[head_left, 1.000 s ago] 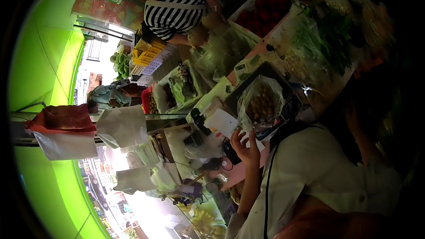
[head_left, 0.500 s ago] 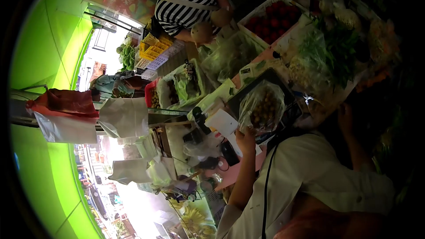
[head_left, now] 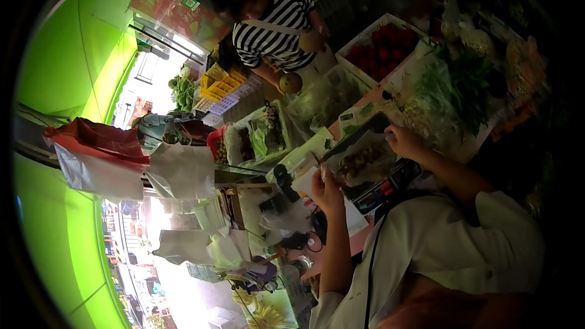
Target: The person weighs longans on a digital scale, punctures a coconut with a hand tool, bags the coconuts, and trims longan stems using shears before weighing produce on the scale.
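A clear plastic bag (head_left: 378,148) with small round brown produce (head_left: 359,163) lies on a dark scale (head_left: 381,192) with lit red digits. My left hand (head_left: 327,190) is closed on the bag's left edge. At the opposite edge, my right hand (head_left: 403,141) pinches the plastic, fingers pressed together. The bag is stretched between both hands, over the scale's plate. Beside my left hand lies a white box or card (head_left: 304,180), partly hidden by that hand.
Across the counter stands a person in a striped shirt (head_left: 274,33), near round tan fruit (head_left: 290,83). A white crate of red produce (head_left: 381,49) and bagged greens (head_left: 460,88) lie beyond my right hand. White bags (head_left: 180,170) hang at left.
My right hand has come up from the lower right and taken the bag's far edge. The bag is now spread wider and flatter. My left hand has closed on its near side.
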Motion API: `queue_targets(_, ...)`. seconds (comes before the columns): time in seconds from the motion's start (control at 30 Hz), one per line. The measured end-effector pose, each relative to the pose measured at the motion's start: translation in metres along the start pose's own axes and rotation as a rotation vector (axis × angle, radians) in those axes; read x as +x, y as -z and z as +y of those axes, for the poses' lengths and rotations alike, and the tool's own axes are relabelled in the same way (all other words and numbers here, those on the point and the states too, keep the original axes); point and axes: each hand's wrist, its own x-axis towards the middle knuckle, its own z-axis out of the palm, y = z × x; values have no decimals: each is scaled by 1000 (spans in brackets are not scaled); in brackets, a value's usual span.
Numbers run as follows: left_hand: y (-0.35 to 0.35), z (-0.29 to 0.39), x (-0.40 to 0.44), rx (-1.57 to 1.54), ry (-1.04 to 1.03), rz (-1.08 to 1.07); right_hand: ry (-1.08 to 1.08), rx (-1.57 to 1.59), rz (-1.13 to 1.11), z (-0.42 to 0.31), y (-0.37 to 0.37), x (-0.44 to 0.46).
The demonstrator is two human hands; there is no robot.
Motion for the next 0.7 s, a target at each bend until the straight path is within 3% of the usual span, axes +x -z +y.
queue_targets(0.1,33,-30,-12,124,56,46,76,443,48,21,-9,7)
queue_targets(0.17,43,-42,-20,94,80,41,-111,693,57,-1,17,-2)
queue_targets(0.23,33,-35,-22,-51,148,-3,-75,908,75,-20,37,-7)
queue_targets(0.33,26,-20,-2,-107,170,-137,-35,941,84,-52,51,-7)
queue_targets(0.4,5,-4,7,-63,165,-193,125,657,141,-74,54,-7)
queue_targets(0.47,-8,2,8,-185,109,-238,142,709,103,-99,58,-19)
queue_targets(0.53,-21,11,-1,-82,112,-309,292,770,41,-91,43,-16)
queue_targets(0.57,-26,12,-4,-6,95,-359,217,747,-49,-92,41,-22)
queue_targets(0.63,-23,4,-8,98,124,-454,322,453,-59,-91,31,-31)
queue_targets(0.7,-22,-16,-13,228,-56,-569,299,454,-115,-84,11,-39)
